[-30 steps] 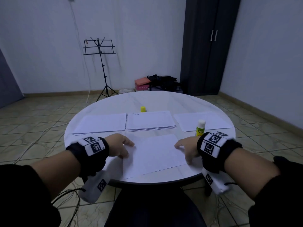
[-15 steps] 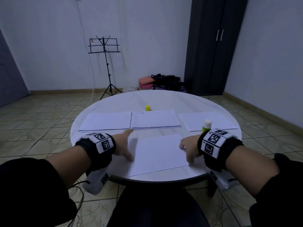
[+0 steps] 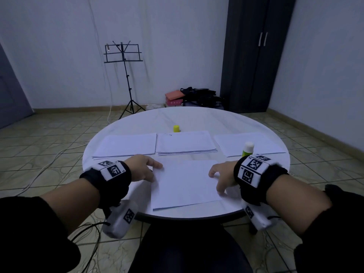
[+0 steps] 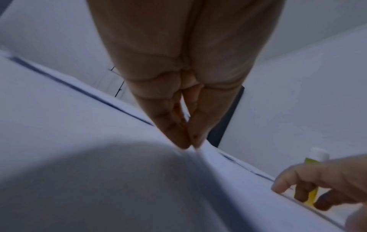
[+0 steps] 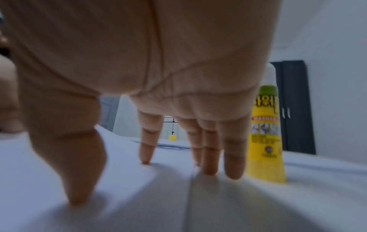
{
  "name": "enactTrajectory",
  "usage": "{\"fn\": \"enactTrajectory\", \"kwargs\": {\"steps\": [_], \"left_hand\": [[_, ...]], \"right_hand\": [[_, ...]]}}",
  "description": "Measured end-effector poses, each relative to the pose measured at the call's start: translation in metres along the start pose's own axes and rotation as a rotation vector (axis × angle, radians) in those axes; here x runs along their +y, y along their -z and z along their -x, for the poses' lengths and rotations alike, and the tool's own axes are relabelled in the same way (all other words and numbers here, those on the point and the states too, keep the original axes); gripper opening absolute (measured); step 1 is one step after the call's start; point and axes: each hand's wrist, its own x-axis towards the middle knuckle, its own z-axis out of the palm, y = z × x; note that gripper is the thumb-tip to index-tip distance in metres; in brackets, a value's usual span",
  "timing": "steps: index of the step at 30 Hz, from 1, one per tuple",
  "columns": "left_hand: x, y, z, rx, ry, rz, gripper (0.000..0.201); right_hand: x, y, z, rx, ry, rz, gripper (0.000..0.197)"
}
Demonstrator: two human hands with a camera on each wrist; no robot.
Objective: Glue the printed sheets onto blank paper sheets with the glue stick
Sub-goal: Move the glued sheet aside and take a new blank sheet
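A white sheet point(image 3: 185, 184) lies at the near edge of the round table point(image 3: 197, 117). My left hand point(image 3: 155, 172) sits at the sheet's far left corner; in the left wrist view its straight fingers point(image 4: 178, 133) come together, tips touching the paper. My right hand point(image 3: 215, 183) rests on the sheet's right edge, its spread fingertips point(image 5: 209, 171) pressing down. The yellow glue stick point(image 3: 247, 149) point(image 5: 266, 141) stands upright, uncapped, just beyond my right wrist. Its yellow cap point(image 3: 176, 128) stands behind the middle paper stack point(image 3: 186, 142).
A stack of sheets point(image 3: 126, 144) lies at the back left and a single sheet point(image 3: 262, 142) at the back right. On the floor beyond the table are a music stand point(image 3: 124, 56), bags point(image 3: 199, 95) and a dark wardrobe point(image 3: 256, 54).
My left hand slid along the sheet's left edge toward the far corner. The right hand stayed on the right edge. The head camera shifted slightly.
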Motion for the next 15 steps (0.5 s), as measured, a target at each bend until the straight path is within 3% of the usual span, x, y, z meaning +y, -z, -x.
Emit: {"fn": "enactTrajectory", "kwargs": {"steps": [3,6,10,15], "left_hand": [[0.003,0.011,0.000,0.059,-0.080,0.007,0.047],[0.002,0.022,-0.006,0.105,-0.110,0.079,0.051],[-0.001,0.033,-0.021,0.171,-0.085,0.191,0.047],[0.009,0.042,-0.053,0.168,-0.063,0.227,0.052]], "right_hand": [[0.000,0.003,-0.003,0.025,-0.028,-0.116,0.056],[0.002,0.006,-0.025,0.094,-0.057,-0.302,0.019],[0.004,0.011,-0.053,0.247,-0.112,-0.642,0.012],[-0.001,0.028,-0.075,0.402,-0.073,-0.636,0.042]]}}
